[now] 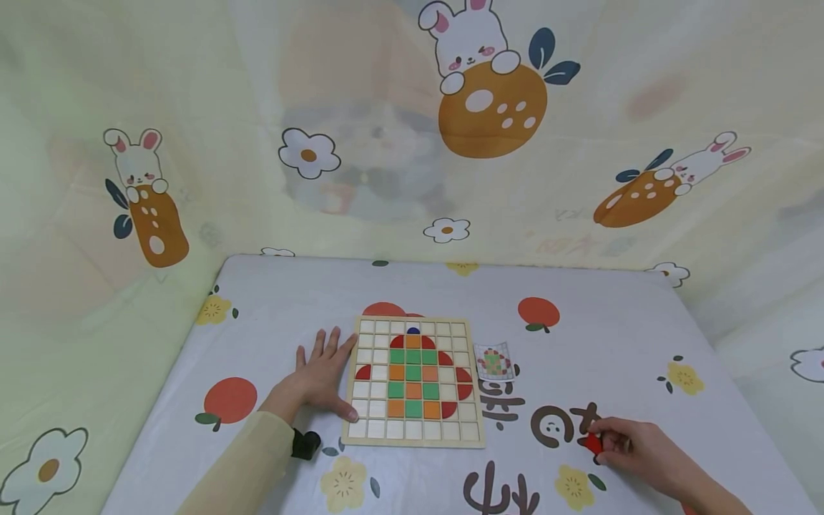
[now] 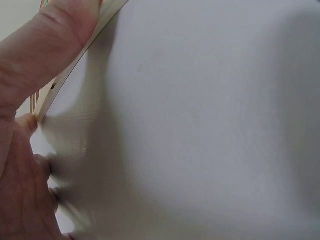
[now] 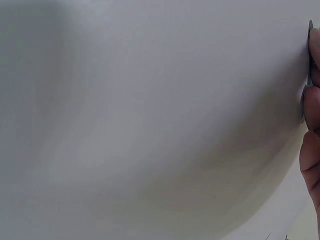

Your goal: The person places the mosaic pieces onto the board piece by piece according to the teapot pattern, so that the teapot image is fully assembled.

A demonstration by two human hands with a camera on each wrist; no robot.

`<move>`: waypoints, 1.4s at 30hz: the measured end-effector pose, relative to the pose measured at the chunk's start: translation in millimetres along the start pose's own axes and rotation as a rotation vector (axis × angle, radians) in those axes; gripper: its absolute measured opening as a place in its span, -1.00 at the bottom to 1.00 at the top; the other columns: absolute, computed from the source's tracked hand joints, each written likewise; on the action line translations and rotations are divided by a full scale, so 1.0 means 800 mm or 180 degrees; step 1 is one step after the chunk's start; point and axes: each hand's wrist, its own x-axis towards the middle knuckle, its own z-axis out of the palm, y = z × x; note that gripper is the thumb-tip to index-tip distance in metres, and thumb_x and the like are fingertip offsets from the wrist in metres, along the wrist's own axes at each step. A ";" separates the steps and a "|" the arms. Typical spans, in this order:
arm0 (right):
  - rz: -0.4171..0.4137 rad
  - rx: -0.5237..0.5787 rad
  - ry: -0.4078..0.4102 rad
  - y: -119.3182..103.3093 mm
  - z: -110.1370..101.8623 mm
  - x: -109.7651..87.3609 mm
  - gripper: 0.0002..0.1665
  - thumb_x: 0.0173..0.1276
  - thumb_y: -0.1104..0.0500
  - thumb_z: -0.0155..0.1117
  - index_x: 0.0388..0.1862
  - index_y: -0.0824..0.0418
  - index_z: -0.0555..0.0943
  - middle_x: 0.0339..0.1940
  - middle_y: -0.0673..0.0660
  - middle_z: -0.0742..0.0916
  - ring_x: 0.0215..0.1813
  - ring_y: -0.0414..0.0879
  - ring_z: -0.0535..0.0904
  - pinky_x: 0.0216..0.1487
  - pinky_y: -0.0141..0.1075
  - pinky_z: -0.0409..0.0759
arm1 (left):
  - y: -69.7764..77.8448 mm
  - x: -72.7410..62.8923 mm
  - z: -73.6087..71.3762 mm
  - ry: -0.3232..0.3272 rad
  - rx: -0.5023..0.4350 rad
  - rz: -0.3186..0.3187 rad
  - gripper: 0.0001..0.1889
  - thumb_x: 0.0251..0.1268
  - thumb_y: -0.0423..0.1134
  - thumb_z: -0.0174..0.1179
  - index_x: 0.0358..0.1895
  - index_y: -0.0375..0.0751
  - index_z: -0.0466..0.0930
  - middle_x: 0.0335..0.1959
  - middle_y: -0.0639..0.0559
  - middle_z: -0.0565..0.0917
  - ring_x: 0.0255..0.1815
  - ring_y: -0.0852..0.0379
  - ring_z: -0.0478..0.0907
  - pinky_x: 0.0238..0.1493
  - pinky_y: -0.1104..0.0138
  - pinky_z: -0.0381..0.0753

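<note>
A wooden grid board [image 1: 414, 443] lies on the table, its cells partly filled with green, orange and red pieces and a blue one at the top. At its left side rests my left hand [image 1: 322, 383], fingers spread, the thumb and a fingertip touching the frame. The left wrist view shows the thumb [image 2: 55, 45] over the board's edge. Off to the board's right, my right hand [image 1: 634, 450] pinches a small red piece [image 1: 594, 443] just over the cloth. In the right wrist view only fingertips [image 3: 312, 107] and thin dark edges show at the right border.
A small printed card [image 1: 494, 363] with a similar coloured pattern lies against the board's right side. A black object [image 1: 305, 444] sits by the left wrist. The tablecloth [image 1: 618, 315] has fruit, flower and lettering prints; patterned curtains [image 1: 360, 71] hang behind and at the sides.
</note>
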 end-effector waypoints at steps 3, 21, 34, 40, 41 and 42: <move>0.0062 -0.0041 0.0037 -0.002 -0.001 -0.001 -0.59 0.16 0.15 0.58 -0.04 0.24 0.69 -0.48 -0.22 0.56 -0.42 -0.45 0.38 -0.39 -0.45 0.47 | 0.000 0.000 0.001 -0.0007 0.0002 -0.0005 0.44 -0.30 0.14 0.68 0.69 -0.04 -0.12 0.72 -0.25 -0.23 0.70 -0.37 -0.43 0.52 -0.45 -0.39; 0.0476 -0.0294 0.0820 -0.013 -0.112 -0.010 -0.52 0.23 0.18 0.56 0.06 0.39 0.67 -0.34 0.01 0.75 -0.40 -0.43 0.46 -0.39 -0.48 0.55 | 0.002 0.003 0.000 -0.0082 0.0066 0.0017 0.44 -0.26 0.17 0.66 0.69 -0.06 -0.15 0.71 -0.27 -0.25 0.69 -0.39 -0.42 0.52 -0.45 -0.36; 0.0317 -0.0537 0.1109 -0.052 -0.199 0.002 -0.56 0.28 0.17 0.53 0.06 0.37 0.66 -0.37 -0.02 0.73 -0.38 -0.47 0.41 -0.46 -0.51 0.47 | -0.006 0.006 0.000 -0.0044 0.0079 0.0014 0.45 -0.26 0.17 0.66 0.69 -0.06 -0.18 0.71 -0.29 -0.29 0.69 -0.41 -0.46 0.50 -0.47 -0.38; 0.0183 -0.0500 0.1148 -0.080 -0.209 0.013 -0.57 0.28 0.18 0.53 0.08 0.32 0.66 -0.37 -0.08 0.69 -0.36 -0.45 0.42 -0.49 -0.46 0.48 | -0.006 0.007 0.003 -0.0055 0.0068 0.0026 0.45 -0.27 0.16 0.66 0.69 -0.07 -0.17 0.71 -0.29 -0.29 0.68 -0.41 -0.45 0.50 -0.47 -0.38; 0.0139 -0.0479 0.1145 -0.085 -0.208 0.016 -0.56 0.27 0.19 0.53 0.08 0.32 0.66 -0.35 -0.07 0.69 -0.35 -0.45 0.43 -0.49 -0.46 0.49 | -0.005 0.007 0.003 -0.0067 0.0064 0.0024 0.45 -0.27 0.16 0.66 0.69 -0.06 -0.17 0.71 -0.29 -0.29 0.69 -0.41 -0.46 0.51 -0.47 -0.38; 0.0087 -0.0445 0.1139 -0.089 -0.205 0.020 -0.57 0.26 0.19 0.55 0.07 0.31 0.67 -0.35 -0.05 0.69 -0.34 -0.44 0.44 -0.49 -0.45 0.49 | -0.004 0.007 0.003 -0.0074 0.0057 0.0027 0.45 -0.27 0.16 0.66 0.69 -0.07 -0.17 0.71 -0.30 -0.28 0.68 -0.41 -0.45 0.50 -0.47 -0.38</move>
